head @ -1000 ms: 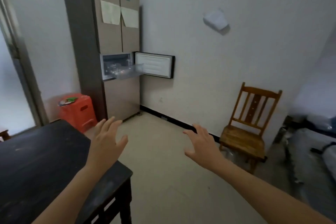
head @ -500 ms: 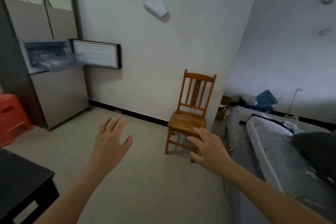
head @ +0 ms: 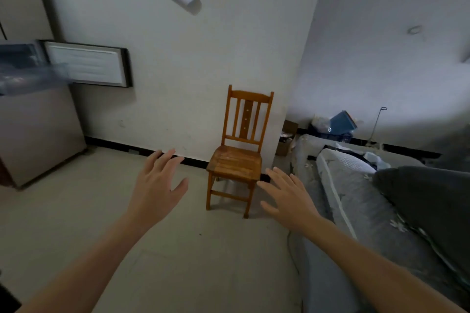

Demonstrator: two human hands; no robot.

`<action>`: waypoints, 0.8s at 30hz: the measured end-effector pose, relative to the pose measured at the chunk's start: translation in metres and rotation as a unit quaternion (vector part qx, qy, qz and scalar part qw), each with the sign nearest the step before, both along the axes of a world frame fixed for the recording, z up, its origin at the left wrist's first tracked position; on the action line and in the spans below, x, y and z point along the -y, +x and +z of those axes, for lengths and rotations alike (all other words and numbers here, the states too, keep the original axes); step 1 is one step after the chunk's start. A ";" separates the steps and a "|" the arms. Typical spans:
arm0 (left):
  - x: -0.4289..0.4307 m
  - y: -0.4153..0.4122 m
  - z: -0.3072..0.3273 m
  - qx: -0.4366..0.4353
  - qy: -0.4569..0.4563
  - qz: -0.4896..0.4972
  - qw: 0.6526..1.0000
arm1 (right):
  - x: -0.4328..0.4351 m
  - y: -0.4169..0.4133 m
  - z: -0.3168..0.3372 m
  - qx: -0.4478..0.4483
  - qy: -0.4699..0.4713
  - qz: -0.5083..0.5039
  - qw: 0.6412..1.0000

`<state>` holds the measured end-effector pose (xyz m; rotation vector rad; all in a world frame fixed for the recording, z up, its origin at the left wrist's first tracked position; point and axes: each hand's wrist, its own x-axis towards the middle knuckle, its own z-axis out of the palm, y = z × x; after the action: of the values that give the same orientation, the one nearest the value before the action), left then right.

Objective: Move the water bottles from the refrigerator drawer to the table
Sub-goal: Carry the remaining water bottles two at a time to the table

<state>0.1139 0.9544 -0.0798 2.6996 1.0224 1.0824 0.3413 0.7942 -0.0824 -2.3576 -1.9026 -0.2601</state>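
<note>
The grey refrigerator (head: 38, 129) stands at the far left edge of the head view, with its small door (head: 86, 63) swung open against the wall. Its clear drawer (head: 28, 76) is pulled out and looks blurred, so I cannot make out bottles inside. My left hand (head: 157, 185) and my right hand (head: 287, 195) are both raised in front of me over the floor, fingers spread, holding nothing. Only a dark corner of the table (head: 6, 297) shows at the bottom left.
A wooden chair (head: 239, 155) stands against the white wall straight ahead. A bed with grey bedding (head: 356, 185) and a dark pillow (head: 427, 198) fills the right side. Boxes and a blue item (head: 340, 122) lie at the far wall. Bare floor (head: 76, 211) lies between me and the refrigerator.
The view has swung to the right: the refrigerator slid to the left edge, the table and red stool left the frame, and the chair and bed came into the centre. Both hands stay open.
</note>
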 end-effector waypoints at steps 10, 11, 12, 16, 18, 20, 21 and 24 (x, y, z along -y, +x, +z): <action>-0.090 0.104 0.016 0.060 -0.024 -0.027 0.998 | -0.082 0.080 0.040 0.084 0.030 -0.035 0.995; -0.098 0.113 0.017 0.062 -0.029 -0.028 0.997 | -0.087 0.088 0.041 0.086 0.030 -0.036 0.995; -0.106 0.125 0.017 0.064 -0.037 -0.031 0.997 | -0.094 0.099 0.040 0.084 0.031 -0.035 0.995; -0.128 0.154 0.011 0.069 -0.047 -0.040 0.996 | -0.109 0.125 0.035 0.068 0.043 -0.044 0.996; -0.136 0.162 0.006 0.060 -0.040 -0.045 0.996 | -0.113 0.135 0.031 0.065 0.035 -0.048 0.996; -0.146 0.172 0.004 0.050 -0.042 -0.042 0.997 | -0.120 0.147 0.028 0.068 0.018 -0.067 0.995; -0.151 0.177 0.005 0.047 -0.041 -0.041 0.997 | -0.124 0.154 0.028 0.075 0.016 -0.075 0.994; -0.165 0.193 0.003 0.048 -0.048 -0.043 0.997 | -0.141 0.173 0.027 0.070 -0.001 -0.091 0.993</action>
<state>0.3069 1.1194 -0.0766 2.5652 0.9102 1.1058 0.5143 0.9349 -0.0558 -2.5789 -1.7432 -0.4512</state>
